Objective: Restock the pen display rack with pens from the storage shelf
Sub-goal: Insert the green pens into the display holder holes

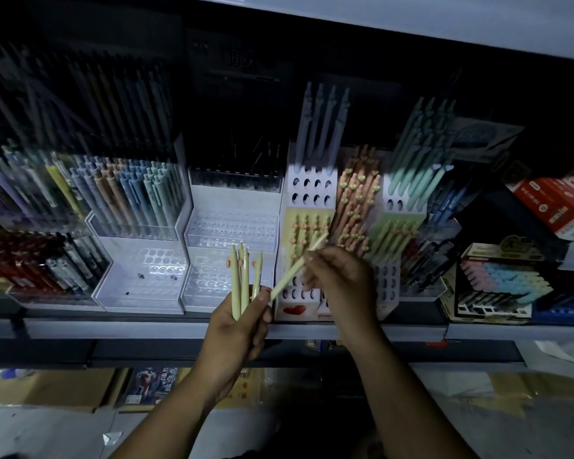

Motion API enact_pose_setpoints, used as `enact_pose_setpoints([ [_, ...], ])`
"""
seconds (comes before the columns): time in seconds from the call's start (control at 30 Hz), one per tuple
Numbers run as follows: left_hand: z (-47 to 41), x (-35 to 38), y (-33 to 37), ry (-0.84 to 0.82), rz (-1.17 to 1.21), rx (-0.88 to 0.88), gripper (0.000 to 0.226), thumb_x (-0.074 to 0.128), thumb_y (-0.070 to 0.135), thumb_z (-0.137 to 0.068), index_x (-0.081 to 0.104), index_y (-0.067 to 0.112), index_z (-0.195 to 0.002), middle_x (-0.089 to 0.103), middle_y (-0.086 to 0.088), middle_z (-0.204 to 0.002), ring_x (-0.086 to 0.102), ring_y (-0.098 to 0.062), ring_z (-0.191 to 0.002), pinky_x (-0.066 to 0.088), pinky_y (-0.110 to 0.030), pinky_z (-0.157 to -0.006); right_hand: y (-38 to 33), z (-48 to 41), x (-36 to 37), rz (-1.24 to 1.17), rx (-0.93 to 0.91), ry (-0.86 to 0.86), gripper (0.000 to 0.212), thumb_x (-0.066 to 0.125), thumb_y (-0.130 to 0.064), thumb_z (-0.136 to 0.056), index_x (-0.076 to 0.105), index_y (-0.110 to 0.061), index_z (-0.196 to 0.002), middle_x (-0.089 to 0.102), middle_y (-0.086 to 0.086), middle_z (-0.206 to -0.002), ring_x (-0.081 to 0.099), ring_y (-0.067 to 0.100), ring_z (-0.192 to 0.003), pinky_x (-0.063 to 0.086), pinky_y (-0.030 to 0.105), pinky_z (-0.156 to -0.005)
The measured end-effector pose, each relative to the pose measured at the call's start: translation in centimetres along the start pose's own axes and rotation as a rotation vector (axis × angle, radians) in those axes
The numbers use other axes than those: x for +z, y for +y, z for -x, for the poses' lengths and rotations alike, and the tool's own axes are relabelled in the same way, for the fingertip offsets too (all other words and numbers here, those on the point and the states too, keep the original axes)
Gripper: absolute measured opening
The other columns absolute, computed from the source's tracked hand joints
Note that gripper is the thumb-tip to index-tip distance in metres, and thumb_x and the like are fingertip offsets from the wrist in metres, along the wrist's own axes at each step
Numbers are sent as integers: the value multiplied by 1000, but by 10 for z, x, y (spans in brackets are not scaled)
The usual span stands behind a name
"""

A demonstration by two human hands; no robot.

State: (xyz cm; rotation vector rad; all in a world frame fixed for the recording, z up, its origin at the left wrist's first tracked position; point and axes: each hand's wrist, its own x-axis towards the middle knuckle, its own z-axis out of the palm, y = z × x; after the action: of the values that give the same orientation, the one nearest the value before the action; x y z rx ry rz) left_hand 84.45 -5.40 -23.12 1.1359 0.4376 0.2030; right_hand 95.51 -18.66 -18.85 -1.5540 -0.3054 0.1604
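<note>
Dim shop aisle; the shelf (146, 326) edge crosses mid-frame. At centre I see the left hand (242, 329) gripping a bunch (242, 279) of yellow pens, and the right hand (342, 286) pinching one pen (299, 265) angled up-right toward the holed rack (309, 188). In this gloom I could miss a hole or knock seated pens loose.

Nothing can be read for certain. The dark sign (237, 61) up top shows faint characters and the red box (557, 207) far right bears print, both too blurred.
</note>
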Motion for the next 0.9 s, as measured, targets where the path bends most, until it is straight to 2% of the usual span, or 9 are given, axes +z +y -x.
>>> enact_pose_setpoints([
  [0.13,-1,-6,-1,9,18,-5,44,64,31,-98,53,-9,-112,50,-12,-75,30,-16,-50,15,-34,-51,9,-13,-16,76,-57,114,13,68,-12,-96,72,-5,-85,70,10,-67,68,27,-63,58,45,-67],
  [0.27,-2,-7,-2,14,85,-21,36,55,30,-103,59,1,-124,52,-9,-71,29,-14,-49,18,-24,-45,27,-21,-18,227,-79,137,13,70,-17,-95,72,-20,-83,72,4,-71,70,24,-67,58,55,-70],
  [0.3,-3,-7,-2,17,100,-25,33,53,28,-105,59,1,-125,52,-9,-71,29,-14,-48,19,-23,-43,29,-22,-17,243,-85,142,19,70,-17,-95,71,-28,-80,72,5,-72,70,26,-69,57,56,-70],
  [0.37,-3,-10,-3,20,102,-26,30,50,23,-106,59,1,-125,55,-9,-73,30,-13,-48,21,-20,-41,31,-23,-14,273,-106,126,24,68,-15,-96,68,-30,-78,69,10,-73,68,34,-72,56,58,-70],
  [0.4,-4,-11,-3,19,93,-25,29,50,22,-107,59,2,-125,57,-10,-74,32,-12,-48,23,-20,-40,33,-23,-13,283,-111,110,22,67,-14,-97,67,-28,-79,68,12,-74,67,36,-74,55,58,-71],
  [0.53,-4,-13,-3,-4,78,-29,23,53,20,-105,55,1,-118,62,-14,-80,41,-15,-47,25,-18,-38,38,-25,-8,413,-174,47,20,66,-12,-97,63,-13,-77,64,4,-71,66,24,-70,51,44,-66],
  [0.67,-4,-14,-1,-42,90,-19,11,55,15,-103,50,8,-109,62,-16,-82,34,-15,-44,24,-18,-39,45,-29,-6,534,-221,24,30,65,-15,-97,54,-24,-71,56,-5,-70,63,15,-70,51,37,-65],
  [0.8,-6,-16,-1,-37,63,-2,9,57,16,-102,49,12,-105,58,-15,-81,31,-16,-47,24,-19,-41,48,-36,-6,596,-244,14,27,68,-18,-96,58,-15,-71,57,1,-69,61,15,-67,47,32,-63],
  [0.9,-7,-18,1,-28,85,-7,11,58,17,-102,50,12,-106,52,-14,-77,31,-16,-48,22,-19,-41,53,-38,-4,652,-201,-43,35,68,-20,-96,53,-22,-64,51,-2,-60,54,13,-58,44,33,-59],
])
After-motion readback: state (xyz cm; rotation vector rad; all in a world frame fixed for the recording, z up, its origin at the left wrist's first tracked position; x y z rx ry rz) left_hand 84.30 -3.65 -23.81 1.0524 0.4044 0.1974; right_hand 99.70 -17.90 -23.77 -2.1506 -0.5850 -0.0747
